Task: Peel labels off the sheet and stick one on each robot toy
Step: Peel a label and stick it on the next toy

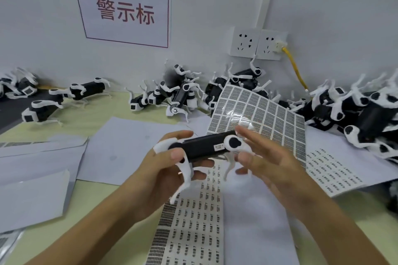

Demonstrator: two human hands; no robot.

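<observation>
The left hand [165,163] has its grip curled round the rear end of a robot toy [206,146], held above the worktop's near middle. The toy's long axis runs left to right, rising slightly rightward. A small label [218,146] sits on its side. The right hand [265,157], fingers straight, touches its front end. The label sheet [193,221] lies directly below, nearer both hands than the toy piles.

The toy [204,147] I hold is a black-bodied robot dog with white legs, lying level, head end toward 3 o'clock, a small white label [219,147] stuck on its side. Below it at 6 o'clock lies a label sheet [193,221] with rows of small printed labels. A glossy grid sheet [265,114] leans tilted at 1 o'clock. Toy piles sit at 3 o'clock [361,112], 12 o'clock [176,94] and 10 o'clock [53,101].
</observation>
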